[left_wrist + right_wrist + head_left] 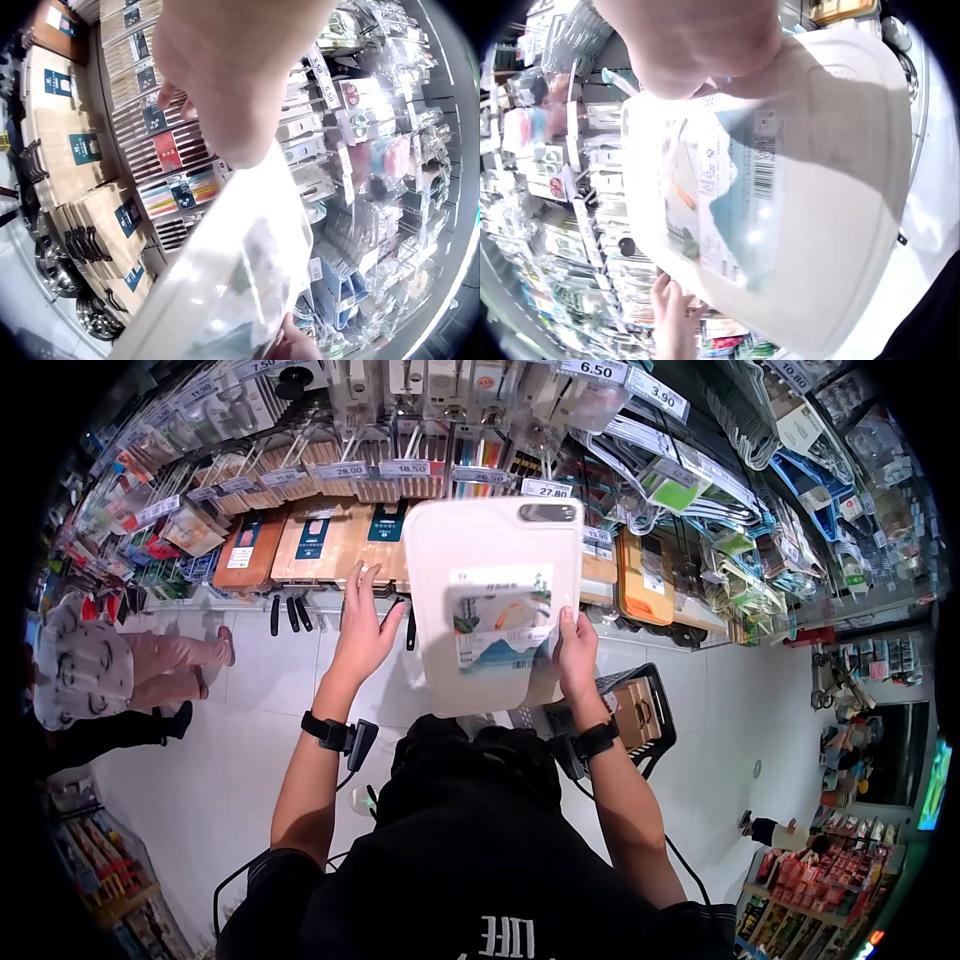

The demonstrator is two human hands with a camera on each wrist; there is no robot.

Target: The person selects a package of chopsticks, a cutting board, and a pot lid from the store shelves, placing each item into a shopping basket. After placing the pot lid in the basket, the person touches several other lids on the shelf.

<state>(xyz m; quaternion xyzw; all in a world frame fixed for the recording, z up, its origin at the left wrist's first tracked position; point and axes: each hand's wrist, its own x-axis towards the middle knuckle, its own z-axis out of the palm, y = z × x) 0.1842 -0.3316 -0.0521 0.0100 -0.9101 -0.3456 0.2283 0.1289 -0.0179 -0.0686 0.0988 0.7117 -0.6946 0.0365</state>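
1. Cutting board [485, 545]: before our torso, in front of the shelved wooden boards [340, 545]. We judge it stiff, fairly light, smooth enough to slip; opposite long edges should suit two hands. Long axis runs body to shelf, slot end shelfward.
2. Left hand [362, 628]: fingers apart, just beside the left edge; contact we cannot tell.
3. Right hand [577, 652]: clamped on the board's right edge.
4. Slot [549, 512]: far right corner; likely one-hand hold.
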